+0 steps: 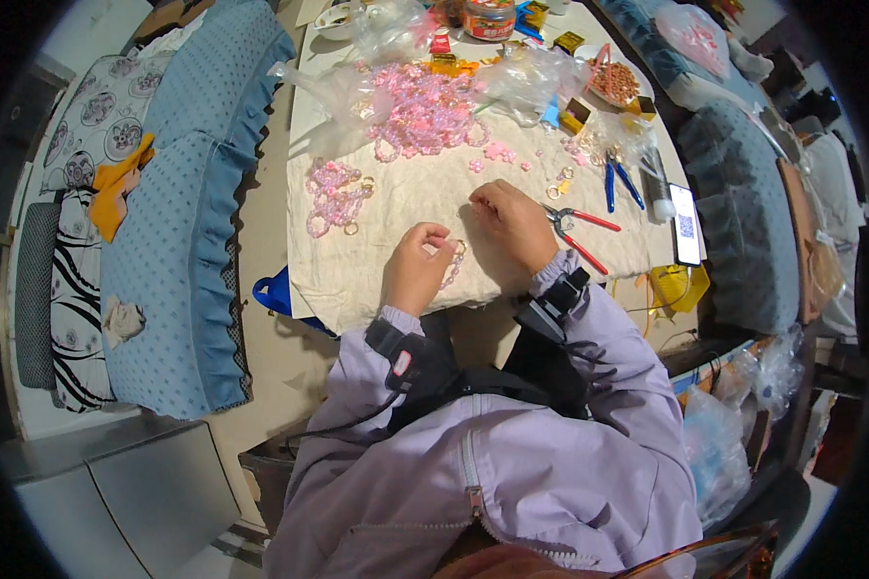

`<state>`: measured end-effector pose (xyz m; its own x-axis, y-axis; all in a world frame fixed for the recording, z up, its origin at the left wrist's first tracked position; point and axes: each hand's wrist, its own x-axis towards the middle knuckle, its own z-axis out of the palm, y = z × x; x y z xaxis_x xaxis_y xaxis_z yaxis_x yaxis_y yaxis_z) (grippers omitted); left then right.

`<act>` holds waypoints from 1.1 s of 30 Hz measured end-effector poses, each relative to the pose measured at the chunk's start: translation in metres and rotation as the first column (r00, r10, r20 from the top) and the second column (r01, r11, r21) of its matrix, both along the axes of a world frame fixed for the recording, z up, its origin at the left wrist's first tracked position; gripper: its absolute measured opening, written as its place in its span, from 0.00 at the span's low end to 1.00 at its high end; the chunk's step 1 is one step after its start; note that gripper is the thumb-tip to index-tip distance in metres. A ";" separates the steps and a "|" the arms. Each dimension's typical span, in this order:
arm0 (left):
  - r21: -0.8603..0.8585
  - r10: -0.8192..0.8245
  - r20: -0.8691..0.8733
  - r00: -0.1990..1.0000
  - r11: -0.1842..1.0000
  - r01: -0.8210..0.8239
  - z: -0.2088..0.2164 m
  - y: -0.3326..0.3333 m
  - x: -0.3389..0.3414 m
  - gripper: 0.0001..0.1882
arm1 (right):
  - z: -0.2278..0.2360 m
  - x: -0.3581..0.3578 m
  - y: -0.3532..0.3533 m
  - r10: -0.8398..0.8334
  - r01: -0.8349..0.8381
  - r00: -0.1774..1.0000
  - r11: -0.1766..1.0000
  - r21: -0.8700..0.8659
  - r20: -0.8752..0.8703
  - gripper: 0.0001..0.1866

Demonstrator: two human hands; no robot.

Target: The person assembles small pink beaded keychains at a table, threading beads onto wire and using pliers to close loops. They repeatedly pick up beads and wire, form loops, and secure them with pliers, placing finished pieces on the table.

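Head view: left hand [413,270] fingers curled, pinching pink bead piece [451,262] on cloth [357,280]. Right hand [517,224] fingertips pressed together just beside it, grip unclear. Red pliers [579,232] idle near right. Finished-looking pile [335,195] farther left; big loose bead heap [425,108] beyond, much left.
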<state>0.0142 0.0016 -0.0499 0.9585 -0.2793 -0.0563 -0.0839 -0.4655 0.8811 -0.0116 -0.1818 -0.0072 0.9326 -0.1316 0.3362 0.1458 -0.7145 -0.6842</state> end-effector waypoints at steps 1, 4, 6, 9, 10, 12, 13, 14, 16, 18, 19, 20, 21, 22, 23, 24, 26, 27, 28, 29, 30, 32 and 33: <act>0.079 -0.026 0.079 0.997 0.997 0.019 0.003 0.001 -0.004 0.13 | 0.000 0.004 0.002 0.043 -0.043 0.999 0.999 -0.031 0.000 0.08; 0.228 -0.078 0.180 0.981 0.973 0.036 0.015 -0.002 -0.009 0.15 | -0.010 0.021 0.005 0.132 -0.130 0.991 0.977 -0.168 -0.002 0.07; 0.274 -0.090 0.147 0.985 0.961 0.046 0.019 -0.006 -0.011 0.14 | -0.021 0.028 0.007 0.150 -0.149 0.989 0.960 -0.236 -0.017 0.07; 0.397 -0.207 0.303 0.930 0.915 0.075 0.018 -0.011 -0.010 0.13 | -0.035 0.032 0.001 0.111 -0.122 0.992 0.949 -0.289 -0.057 0.07; 0.399 -0.222 0.341 0.914 0.914 0.073 0.016 -0.013 -0.009 0.13 | -0.037 0.032 0.000 0.141 -0.142 0.990 0.945 -0.294 -0.022 0.07; 0.400 -0.250 0.401 0.881 0.913 0.077 0.012 -0.016 -0.009 0.12 | -0.038 0.031 0.000 0.178 -0.171 0.984 0.940 -0.296 -0.002 0.07; 0.372 -0.252 0.411 0.876 0.924 0.091 0.010 -0.016 -0.008 0.11 | -0.036 0.030 0.001 0.186 -0.173 0.982 0.940 -0.294 0.014 0.07; 0.358 -0.257 0.388 0.885 0.927 0.112 0.008 -0.016 -0.006 0.11 | -0.033 0.029 0.002 0.194 -0.180 0.981 0.939 -0.293 0.022 0.08; 0.324 -0.251 0.361 0.898 0.937 0.131 0.005 -0.016 -0.001 0.10 | -0.027 0.027 0.003 0.208 -0.194 0.978 0.943 -0.271 0.026 0.08; 0.269 -0.221 0.363 0.905 0.955 0.126 0.001 -0.015 0.003 0.08 | -0.023 0.015 0.000 0.137 -0.122 0.985 0.983 -0.140 0.102 0.08; 0.219 -0.161 0.251 0.954 0.970 0.106 -0.001 -0.014 0.005 0.07 | -0.022 0.011 -0.001 0.117 -0.105 0.977 0.992 -0.075 0.178 0.08; 0.156 -0.096 0.144 0.985 0.985 0.074 -0.003 -0.013 0.008 0.06 | -0.022 0.009 -0.004 0.095 -0.101 0.992 0.992 0.078 0.081 0.08; 0.095 -0.030 -0.005 1.000 0.995 0.030 -0.006 -0.012 0.010 0.06 | -0.022 0.008 -0.009 0.101 -0.109 0.994 0.968 0.228 0.045 0.07; -0.030 -0.029 -0.091 0.995 0.999 0.027 -0.007 -0.009 0.015 0.08 | -0.024 0.007 -0.013 0.104 -0.096 0.995 0.922 0.375 -0.002 0.07; -0.159 -0.022 -0.116 0.993 0.987 0.003 -0.007 -0.007 0.020 0.07 | -0.026 0.006 -0.014 0.126 -0.097 0.992 0.867 0.488 -0.027 0.06; -0.272 -0.018 -0.181 0.983 0.962 -0.033 -0.007 -0.004 0.023 0.06 | -0.028 0.005 -0.015 0.144 -0.079 0.988 0.799 0.596 -0.062 0.06; -0.454 -0.082 -0.269 0.960 0.889 -0.051 -0.004 0.002 0.031 0.06 | -0.031 -0.001 -0.020 0.228 -0.019 0.958 0.659 0.752 -0.176 0.05; -0.516 -0.091 -0.305 0.948 0.853 -0.084 -0.002 0.003 0.032 0.07 | -0.032 -0.002 -0.019 0.236 -0.028 0.958 0.642 0.766 -0.163 0.05; -0.567 -0.095 -0.331 0.939 0.816 -0.117 0.001 0.004 0.034 0.07 | -0.031 -0.004 -0.018 0.244 -0.038 0.958 0.625 0.780 -0.148 0.05; -0.614 -0.102 -0.371 0.923 0.773 -0.161 0.005 0.005 0.034 0.07 | -0.030 -0.005 -0.016 0.249 -0.036 0.957 0.608 0.793 -0.147 0.05; -0.659 -0.123 -0.371 0.921 0.734 -0.167 0.010 0.006 0.033 0.08 | -0.028 -0.007 -0.015 0.258 -0.049 0.956 0.604 0.795 -0.137 0.05; -0.655 -0.121 -0.367 0.922 0.738 -0.164 0.020 0.008 0.029 0.09 | -0.022 -0.007 -0.012 0.285 -0.087 0.953 0.589 0.803 -0.106 0.05; -0.673 -0.131 -0.366 0.922 0.721 -0.165 0.025 0.008 0.027 0.09 | -0.019 -0.006 -0.010 0.278 -0.086 0.955 0.589 0.804 -0.101 0.05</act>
